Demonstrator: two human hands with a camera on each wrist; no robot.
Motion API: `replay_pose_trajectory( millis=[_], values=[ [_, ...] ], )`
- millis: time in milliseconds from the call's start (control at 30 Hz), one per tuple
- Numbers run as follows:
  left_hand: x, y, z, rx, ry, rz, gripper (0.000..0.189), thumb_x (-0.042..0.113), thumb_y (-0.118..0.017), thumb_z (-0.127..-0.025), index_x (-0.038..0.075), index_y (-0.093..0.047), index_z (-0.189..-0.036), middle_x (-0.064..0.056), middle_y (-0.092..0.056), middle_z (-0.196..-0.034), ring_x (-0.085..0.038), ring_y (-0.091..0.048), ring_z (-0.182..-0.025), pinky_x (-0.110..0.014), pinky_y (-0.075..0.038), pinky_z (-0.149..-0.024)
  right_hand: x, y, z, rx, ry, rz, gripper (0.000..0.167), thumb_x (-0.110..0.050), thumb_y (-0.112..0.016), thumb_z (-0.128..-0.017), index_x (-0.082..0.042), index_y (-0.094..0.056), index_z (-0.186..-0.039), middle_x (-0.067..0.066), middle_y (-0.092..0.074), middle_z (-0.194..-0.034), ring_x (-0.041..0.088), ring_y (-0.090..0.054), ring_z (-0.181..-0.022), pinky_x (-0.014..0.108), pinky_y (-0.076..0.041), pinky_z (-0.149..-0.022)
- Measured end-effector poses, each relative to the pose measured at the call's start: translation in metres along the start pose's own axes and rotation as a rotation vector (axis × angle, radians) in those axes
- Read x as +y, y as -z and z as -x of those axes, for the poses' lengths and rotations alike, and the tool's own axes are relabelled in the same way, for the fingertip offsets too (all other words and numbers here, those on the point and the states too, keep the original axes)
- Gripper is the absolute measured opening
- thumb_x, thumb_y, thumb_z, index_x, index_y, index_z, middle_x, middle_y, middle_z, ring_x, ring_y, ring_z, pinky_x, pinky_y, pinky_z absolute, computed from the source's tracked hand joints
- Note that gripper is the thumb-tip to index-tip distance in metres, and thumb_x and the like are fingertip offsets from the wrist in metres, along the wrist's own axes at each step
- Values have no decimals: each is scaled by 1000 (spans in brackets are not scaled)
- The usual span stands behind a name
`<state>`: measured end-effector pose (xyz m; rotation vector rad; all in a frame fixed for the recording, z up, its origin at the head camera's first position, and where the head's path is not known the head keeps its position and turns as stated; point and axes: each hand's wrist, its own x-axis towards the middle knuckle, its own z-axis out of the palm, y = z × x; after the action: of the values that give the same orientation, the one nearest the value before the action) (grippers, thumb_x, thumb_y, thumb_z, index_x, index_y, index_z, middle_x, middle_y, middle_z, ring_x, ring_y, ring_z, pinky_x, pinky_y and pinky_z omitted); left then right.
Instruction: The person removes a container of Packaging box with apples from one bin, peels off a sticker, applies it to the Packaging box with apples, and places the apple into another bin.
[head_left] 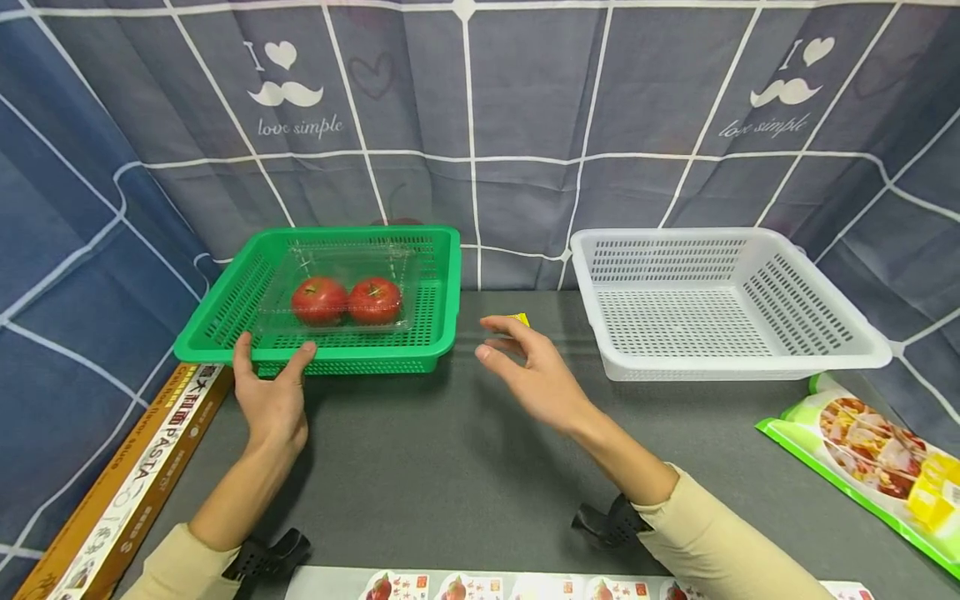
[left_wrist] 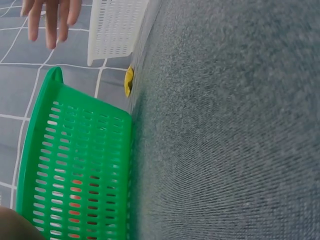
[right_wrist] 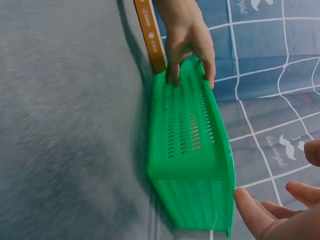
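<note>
The green plastic basket (head_left: 375,360) stands at the back left, holding two red apples (head_left: 320,302) in a clear plastic clamshell box (head_left: 281,312). My left hand (head_left: 272,400) grips its near rim toward the left corner, thumb and a finger spread at the edge; the other fingers are hidden. Between the two baskets, my right hand (head_left: 536,375) hovers with loosely bent fingers and holds nothing. In the right wrist view the right hand's fingertips (right_wrist: 242,195) appear close by the green basket's right end. A small yellow item (head_left: 521,318) lies behind the right hand.
A white basket (head_left: 738,367) with nothing in it stands at the back right. A long brown pasta box (head_left: 138,475) lies along the left side. A green food bag (head_left: 870,467) is at the right, and a printed strip (head_left: 330,583) runs along the front edge.
</note>
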<state>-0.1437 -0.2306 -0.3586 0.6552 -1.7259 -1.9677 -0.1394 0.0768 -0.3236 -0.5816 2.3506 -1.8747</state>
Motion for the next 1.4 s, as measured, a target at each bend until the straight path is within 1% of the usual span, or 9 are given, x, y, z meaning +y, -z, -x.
replay_pose_trajectory(
  millis=[200, 333, 533, 767, 1000, 1133, 1267, 1333, 1400],
  values=[
    [1, 0, -1, 13, 4, -28, 88, 14, -74, -89, 28, -20, -157, 8, -7, -162, -3, -3, -142, -26, -25, -113, -14, -19, -30, -6, -98, -250, 41, -15, -58, -99, -3, -51, -138, 14, -50, -138, 23, -55, -120, 36, -49, -97],
    [3, -1, -2, 18, 3, -42, 87, 16, -74, -90, 27, -21, -157, 8, -8, -162, -3, -3, -142, -27, -26, -112, -23, -33, -51, -21, -175, -312, 42, -16, -60, -99, -7, -50, -139, 11, -48, -137, 23, -54, -121, 34, -49, -97],
    [4, -1, -4, 24, -11, -50, 86, 16, -74, -90, 28, -21, -157, 6, -6, -162, -4, -2, -143, -28, -26, -113, -27, -57, -88, -33, -253, -267, 48, -21, -62, -98, -13, -47, -143, 11, -42, -142, 31, -55, -122, 40, -45, -101],
    [5, -3, -2, 30, 19, -52, 85, 17, -75, -89, 28, -24, -156, 7, -8, -162, -4, -5, -142, -31, -30, -111, -26, -83, -124, 29, -326, -127, 54, -27, -62, -97, -14, -43, -147, 9, -39, -150, 27, -42, -132, 46, -40, -103],
    [2, -4, 1, 26, 22, -54, 84, 17, -74, -90, 26, -24, -156, 6, -7, -162, -6, -4, -143, -32, -31, -110, -15, -99, -148, 154, -437, -110, 61, -23, -63, -96, -14, -38, -151, 10, -32, -156, 29, -35, -139, 48, -36, -107],
    [2, -2, 2, 26, 24, -58, 84, 18, -74, -90, 27, -24, -156, 6, -7, -162, -6, -3, -143, -33, -30, -111, -8, -104, -155, 147, -446, -72, 65, -22, -64, -96, -15, -35, -153, 10, -32, -156, 29, -35, -139, 47, -37, -108],
    [3, -2, 2, 14, 31, -8, 84, 15, -74, -90, 28, -24, -156, 6, -8, -161, -9, -14, -140, -31, -38, -105, -4, -105, -156, 73, -418, -80, 68, -21, -62, -98, -19, -27, -157, 11, -30, -158, 30, -49, -127, 45, -52, -90],
    [3, -2, 1, 8, 37, 41, 84, 12, -74, -90, 29, -24, -155, 6, -8, -161, -13, -27, -134, -27, -43, -98, -4, -107, -155, 34, -406, -98, 71, -21, -61, -100, -23, -21, -159, 12, -26, -159, 31, -61, -107, 42, -57, -72],
    [4, -2, 1, 2, 41, 91, 84, 9, -73, -89, 28, -24, -155, 7, -8, -160, -15, -40, -122, -23, -47, -90, -4, -108, -154, 9, -397, -117, 74, -23, -60, -101, -28, -15, -160, 12, -23, -160, 29, -65, -81, 37, -56, -57]
  ],
)
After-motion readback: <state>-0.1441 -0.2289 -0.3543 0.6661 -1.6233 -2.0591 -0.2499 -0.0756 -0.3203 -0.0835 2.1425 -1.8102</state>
